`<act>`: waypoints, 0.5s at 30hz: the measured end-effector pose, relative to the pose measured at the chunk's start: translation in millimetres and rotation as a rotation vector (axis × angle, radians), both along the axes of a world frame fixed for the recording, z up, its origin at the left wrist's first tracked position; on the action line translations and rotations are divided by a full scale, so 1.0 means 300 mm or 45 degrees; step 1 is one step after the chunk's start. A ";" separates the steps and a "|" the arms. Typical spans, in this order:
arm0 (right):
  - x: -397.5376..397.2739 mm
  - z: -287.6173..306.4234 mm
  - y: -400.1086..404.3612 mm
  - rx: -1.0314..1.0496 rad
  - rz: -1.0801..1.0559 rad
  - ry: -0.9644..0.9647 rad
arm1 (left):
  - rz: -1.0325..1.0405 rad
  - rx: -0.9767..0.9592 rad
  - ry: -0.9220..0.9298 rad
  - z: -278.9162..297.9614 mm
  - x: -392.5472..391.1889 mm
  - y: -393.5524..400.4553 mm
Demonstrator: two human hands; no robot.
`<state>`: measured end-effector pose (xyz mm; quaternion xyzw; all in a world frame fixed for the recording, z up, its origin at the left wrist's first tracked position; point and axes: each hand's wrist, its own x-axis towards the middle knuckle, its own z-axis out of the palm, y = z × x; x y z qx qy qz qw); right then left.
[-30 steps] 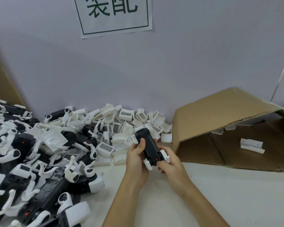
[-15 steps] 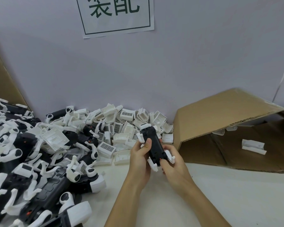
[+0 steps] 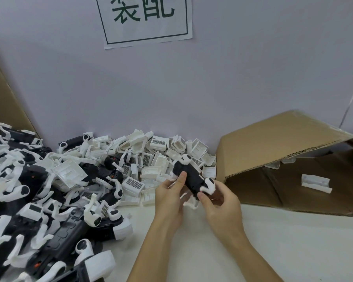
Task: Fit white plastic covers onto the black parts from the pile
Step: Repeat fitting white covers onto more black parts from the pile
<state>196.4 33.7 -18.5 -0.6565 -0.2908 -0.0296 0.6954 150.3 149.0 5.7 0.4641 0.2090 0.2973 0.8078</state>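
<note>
I hold one black part (image 3: 189, 177) in both hands, lifted a little above the counter (image 3: 273, 241), so that I can turn it and see its sides. My left hand (image 3: 169, 197) grips the body from the 9 o'clock side, with the thumb laid along its upper face to keep it steady. My right hand (image 3: 218, 202) pinches the near end, where a white arm piece (image 3: 209, 185) stands out, I think to bring this end to the right angle. Whether a cover already sits on this part I cannot tell. The loose white covers (image 3: 161, 157) lie heaped against the wall at 12 o'clock, just beyond my hands, near enough to reach without moving. The pile (image 3: 39, 200) of black parts fills the counter from 8 to 10 o'clock. At 3 o'clock a cardboard box (image 3: 277, 147) lies open on its side, probably to receive finished pieces.
</note>
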 end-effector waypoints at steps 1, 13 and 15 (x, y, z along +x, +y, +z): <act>-0.003 -0.002 0.002 0.004 -0.059 -0.056 | 0.005 0.016 0.041 0.000 -0.002 0.004; -0.022 -0.001 0.004 -0.031 -0.486 -0.704 | -0.321 0.112 0.171 0.088 -0.043 0.031; -0.025 -0.004 0.008 -0.060 -0.500 -0.737 | -0.388 0.046 0.072 0.094 -0.055 0.035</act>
